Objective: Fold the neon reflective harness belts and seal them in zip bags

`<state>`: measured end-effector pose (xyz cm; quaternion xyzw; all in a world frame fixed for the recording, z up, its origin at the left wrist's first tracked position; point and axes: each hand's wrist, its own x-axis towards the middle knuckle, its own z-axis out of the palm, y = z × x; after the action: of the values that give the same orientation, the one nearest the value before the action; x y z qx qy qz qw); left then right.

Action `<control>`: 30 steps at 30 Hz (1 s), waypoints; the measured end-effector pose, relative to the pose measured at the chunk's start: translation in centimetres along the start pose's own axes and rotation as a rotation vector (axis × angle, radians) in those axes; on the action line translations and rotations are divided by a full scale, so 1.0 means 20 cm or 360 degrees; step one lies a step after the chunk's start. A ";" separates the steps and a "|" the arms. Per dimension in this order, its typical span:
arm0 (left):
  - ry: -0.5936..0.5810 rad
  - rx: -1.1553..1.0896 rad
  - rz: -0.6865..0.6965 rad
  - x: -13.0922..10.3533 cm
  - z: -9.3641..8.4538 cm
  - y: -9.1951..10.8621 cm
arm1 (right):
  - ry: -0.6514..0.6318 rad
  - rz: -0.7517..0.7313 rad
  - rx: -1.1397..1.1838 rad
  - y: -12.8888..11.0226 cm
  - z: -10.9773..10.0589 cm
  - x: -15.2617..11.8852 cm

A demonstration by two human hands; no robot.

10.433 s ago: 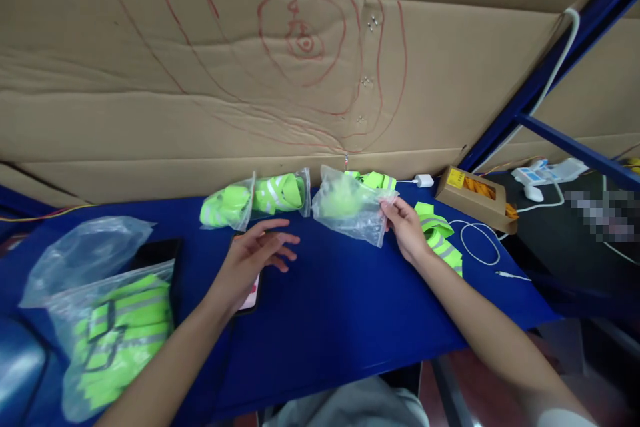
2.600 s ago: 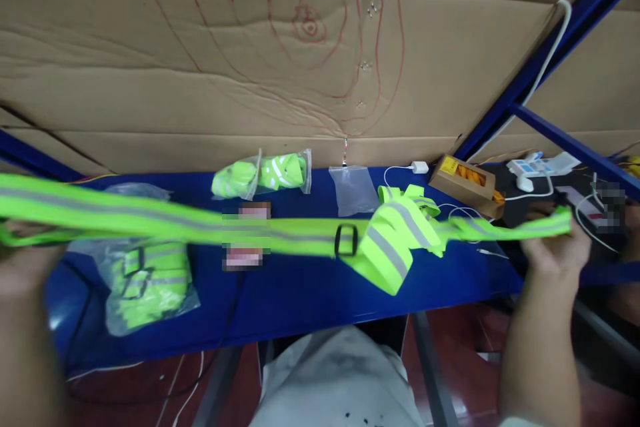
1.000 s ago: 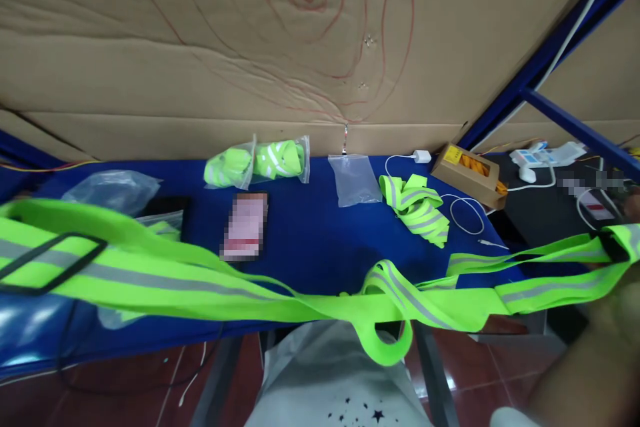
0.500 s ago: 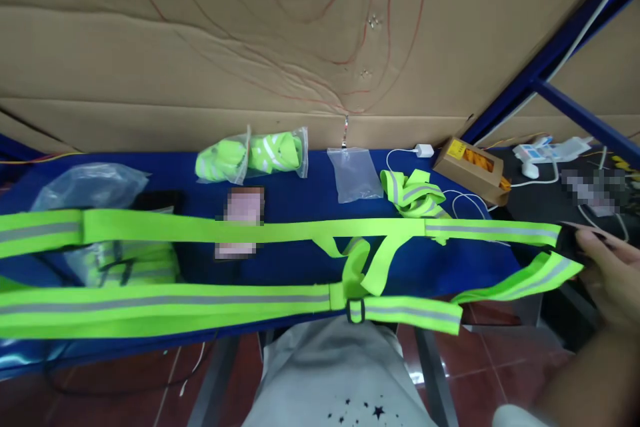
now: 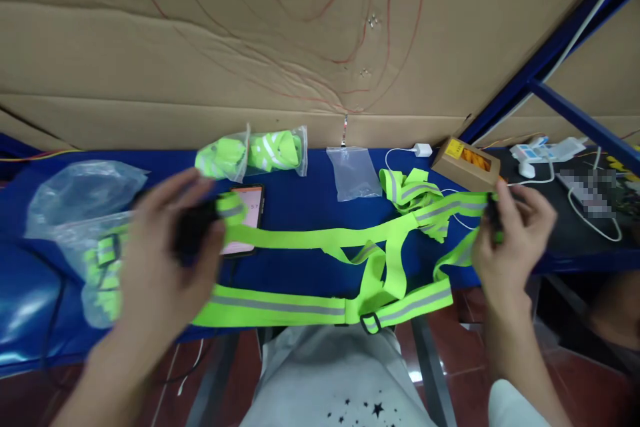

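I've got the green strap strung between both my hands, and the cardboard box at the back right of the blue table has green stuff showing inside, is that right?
Not quite: the head view shows orange contents in the cardboard box, not green. The green strap does run between your left hand and right hand.

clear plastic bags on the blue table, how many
5 visible: left rolled bag and right rolled bag side by side at the back, a flat empty bag right of them, a loose clear bag far left, and a filled bag nearer, partly behind the left hand. More may be hidden.
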<state>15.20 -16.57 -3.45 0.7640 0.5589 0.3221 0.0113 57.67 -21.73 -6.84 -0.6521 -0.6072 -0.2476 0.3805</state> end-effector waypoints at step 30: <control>-0.0425 0.0230 0.0264 -0.01 0.37 0.46 | -0.1193 -0.0132 0.1123 -0.57 0.11 0.00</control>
<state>26.72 -17.68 -6.02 0.8424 0.5090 0.1767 0.0039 46.15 -20.29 -5.87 -0.5035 -0.7737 0.2080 0.3235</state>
